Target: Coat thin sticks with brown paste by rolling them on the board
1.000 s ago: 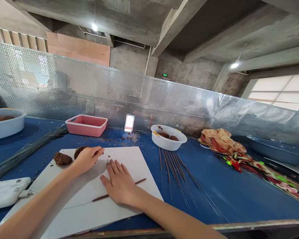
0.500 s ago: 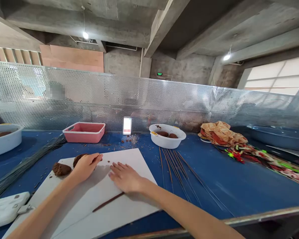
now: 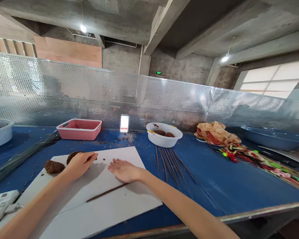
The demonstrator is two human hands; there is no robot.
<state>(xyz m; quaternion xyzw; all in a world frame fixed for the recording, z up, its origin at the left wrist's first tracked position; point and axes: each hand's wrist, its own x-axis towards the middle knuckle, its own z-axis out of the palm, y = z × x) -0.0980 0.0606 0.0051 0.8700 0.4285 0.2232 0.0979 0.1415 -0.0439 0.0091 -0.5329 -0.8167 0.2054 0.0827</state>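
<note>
My right hand (image 3: pixel 124 170) lies flat, palm down, on a white board (image 3: pixel 114 212), fingers stretched out. From under its heel comes a thin wire stick coated in brown paste (image 3: pixel 106 193), its bare end trailing toward the lower left. At the board's far left edge my left hand (image 3: pixel 81 165) has its fingers curled together; what is in them, if anything, is hidden. Directly behind it sits a brown clay-like lump (image 3: pixel 71 156), partly covered by the hand. Another brown lump (image 3: pixel 54 166) rests just left of it.
Coated sticks (image 3: pixel 170 162) fan out right of the board. Behind are a pink basin (image 3: pixel 79 133), a white basin (image 3: pixel 161 141) with brown lumps and a lit screen (image 3: pixel 124 123). Bare wires (image 3: pixel 27 154) lie left, near a white device (image 3: pixel 2 204). Crumpled paper (image 3: pixel 215 132) and coloured pieces (image 3: pixel 261 159) lie right.
My right hand has slid slightly forward on the board, and the coated stick has moved forward with it. The left hand stays by the lump. The whole view has shifted a little.
</note>
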